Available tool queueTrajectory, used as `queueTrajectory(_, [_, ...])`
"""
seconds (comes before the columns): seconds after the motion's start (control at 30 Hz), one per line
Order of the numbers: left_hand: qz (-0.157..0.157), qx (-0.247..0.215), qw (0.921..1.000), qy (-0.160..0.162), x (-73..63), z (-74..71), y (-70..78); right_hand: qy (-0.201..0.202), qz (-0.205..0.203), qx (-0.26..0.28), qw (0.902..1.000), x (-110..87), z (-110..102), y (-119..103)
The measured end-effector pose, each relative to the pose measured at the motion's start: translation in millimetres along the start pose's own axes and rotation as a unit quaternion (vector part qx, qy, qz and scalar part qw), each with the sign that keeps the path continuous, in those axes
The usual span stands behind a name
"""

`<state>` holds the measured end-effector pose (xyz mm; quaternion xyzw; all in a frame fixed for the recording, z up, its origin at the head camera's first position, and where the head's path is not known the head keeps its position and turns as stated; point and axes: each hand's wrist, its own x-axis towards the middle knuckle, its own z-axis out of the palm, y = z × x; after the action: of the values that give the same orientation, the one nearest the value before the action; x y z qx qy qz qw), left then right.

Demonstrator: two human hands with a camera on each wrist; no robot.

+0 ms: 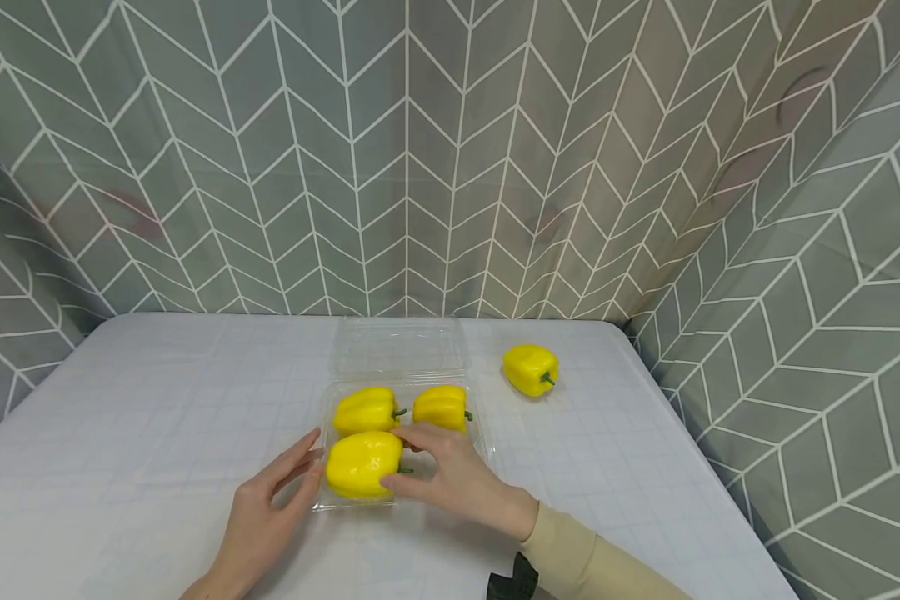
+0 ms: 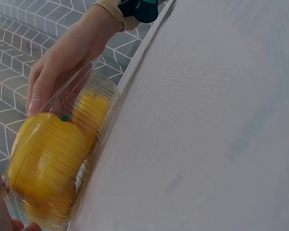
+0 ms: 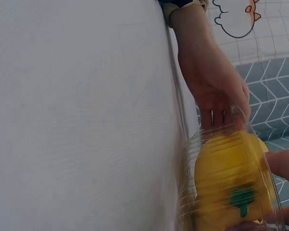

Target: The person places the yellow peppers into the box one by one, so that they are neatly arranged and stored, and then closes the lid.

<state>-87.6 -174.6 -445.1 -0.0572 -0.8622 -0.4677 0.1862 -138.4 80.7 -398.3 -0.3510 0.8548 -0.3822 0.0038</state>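
Front yellow pepper [image 1: 362, 467] is being held at its stem end by the right hand [image 1: 461, 479] — a moderately spread grip, the thumb pressing the near side while the fingers are reaching over the far side, their tips partly hidden. From that hand the pepper is lying to the left, its long axis running roughly left to right and its green stem [image 1: 407, 471] pointing toward the palm. The right hand is the nearer one, since it is touching the pepper directly; the left hand [image 1: 266, 508] is resting, fingers fairly straight, at the left wall of the clear container [image 1: 482, 423], and whether its fingertips are hooking onto that wall I cannot tell. So the pepper is lying between the two hands, in the near left part of the container. Just behind it, the rear left pepper [image 1: 363, 408] is lying in much the same direction, its stem also pointing right; beside that, the rear right pepper [image 1: 440, 406] is occupying the far right part, beyond the right hand's knuckles. Farther out, the transparent lid [image 1: 399, 346] is lying folded back behind the container, and the loose pepper [image 1: 528, 369] is resting apart on the white tabletop [image 1: 157, 400] — to the right of the lid, outside the container.
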Motion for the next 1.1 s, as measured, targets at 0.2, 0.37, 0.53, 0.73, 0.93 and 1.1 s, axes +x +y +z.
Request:
queueTrajectory(0.2, [0.007, 0.001, 1.0, 0.002, -0.4, -0.7, -1.5, 0.01, -0.024, -0.024, 0.9994, 0.2, 2.9, 0.0])
queueTrajectory(0.37, [0.003, 0.001, 1.0, 0.0, -0.7, -0.8, -2.0, 0.013, -0.04, -0.037, 0.9984, 0.6, 3.3, -0.1])
queueTrajectory(0.53, [-0.001, 0.004, 1.0, -0.002, -0.7, -0.4, -2.2, 0.01, -0.038, -0.033, 0.9987, 0.3, 2.9, 0.7])
queueTrajectory(0.73, [0.001, 0.006, 1.0, -0.001, -0.4, -0.2, -1.7, -0.004, -0.011, -0.001, 0.9999, -1.2, 0.3, 0.4])
queueTrajectory(0.93, [0.004, 0.005, 1.0, -0.001, -0.1, -0.2, -0.9, -0.005, 0.001, 0.011, 0.9999, -1.3, -0.9, -0.6])
queueTrajectory(1.1, [-0.002, 0.008, 1.0, -0.002, -0.5, -0.3, -0.3, 0.005, 0.002, 0.018, 0.9998, -1.9, -1.0, 0.6])
